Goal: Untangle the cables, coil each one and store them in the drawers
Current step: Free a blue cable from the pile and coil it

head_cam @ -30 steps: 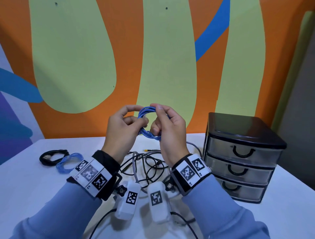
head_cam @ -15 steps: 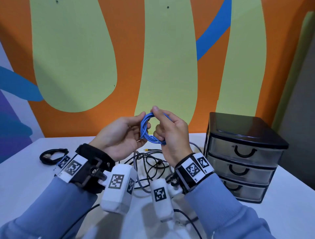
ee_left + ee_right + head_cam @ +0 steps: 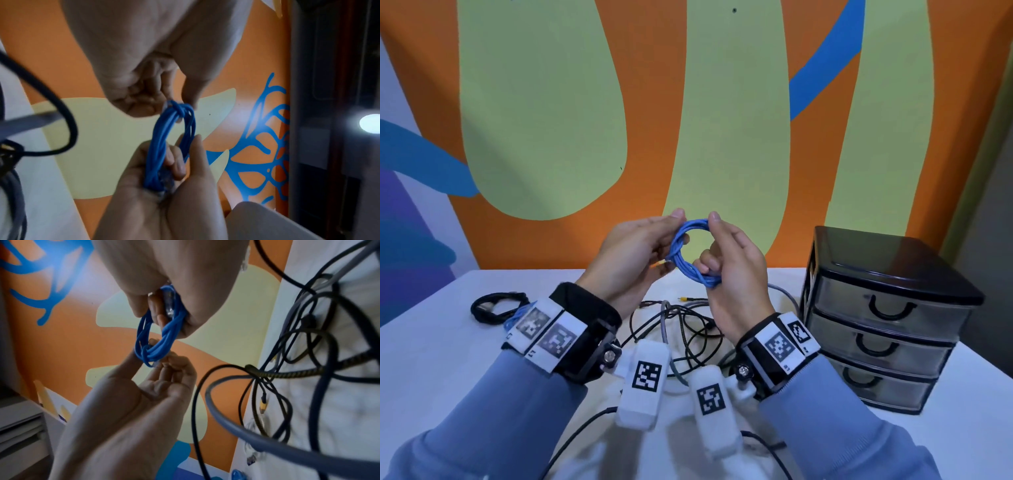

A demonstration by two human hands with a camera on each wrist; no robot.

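Above white table point(image 3: 431, 359), left hand point(image 3: 633, 253) and right hand point(image 3: 736, 267) both pinch coiled blue cable point(image 3: 690, 255), held upright over tangled dark cables point(image 3: 688, 329); three-drawer organizer point(image 3: 887, 308) alongside, drawers closed.

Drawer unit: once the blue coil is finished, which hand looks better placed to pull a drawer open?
Probably the right hand: the drawer unit, all drawers closed, stands on its side. Left hand could hold the blue coil.

You have two hands, one blue coil point(image 3: 690, 253) held, two coiled cables on the table, one tangle point(image 3: 681, 329), and one chest point(image 3: 887, 308) with three drawers.
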